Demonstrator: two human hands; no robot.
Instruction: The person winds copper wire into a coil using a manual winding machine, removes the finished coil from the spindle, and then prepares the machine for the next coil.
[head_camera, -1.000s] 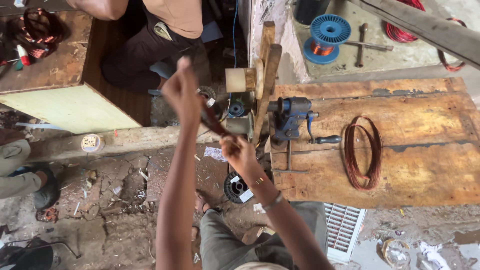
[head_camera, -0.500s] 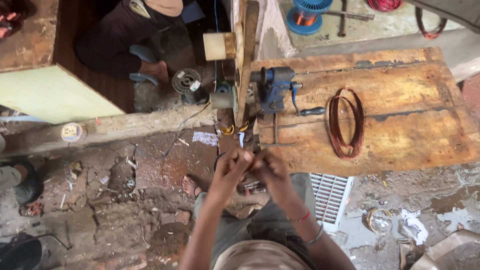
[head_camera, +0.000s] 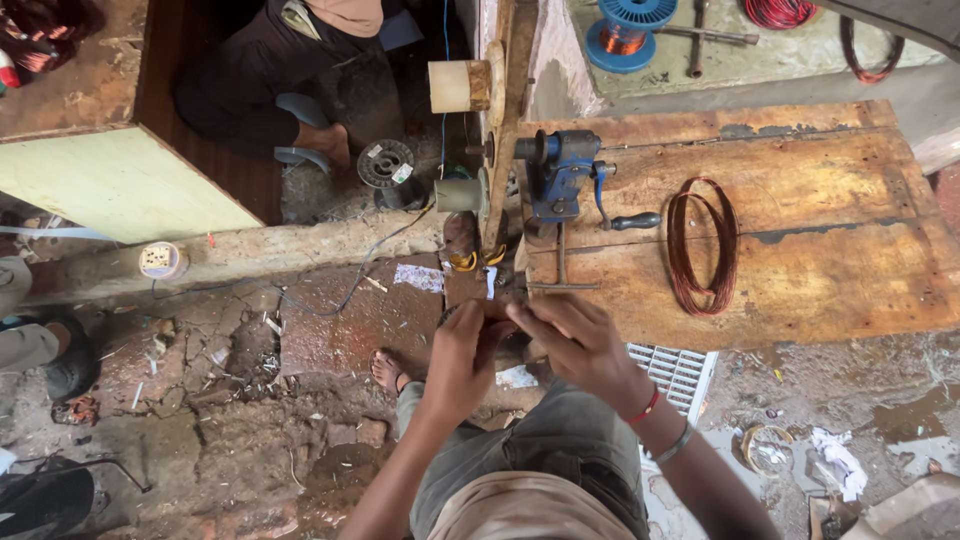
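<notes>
Seeing both hands bunched together at the near edge of the wooden bench (head_camera: 800, 270). My left hand (head_camera: 462, 352) and right hand (head_camera: 575, 340) have fingers curled round a small dark part (head_camera: 497, 338) between them; can't tell what it is. Blue hand-crank winder (head_camera: 562, 175) sits just beyond, copper wire coil (head_camera: 703, 245) further right on the bench.

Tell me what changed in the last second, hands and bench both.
The left hand came down from its raised reach and the right hand closed in, so both now meet low around a small dark object, mostly hidden. The loose copper wire coil and blue hand-crank winder stayed put on the wooden bench.
</notes>
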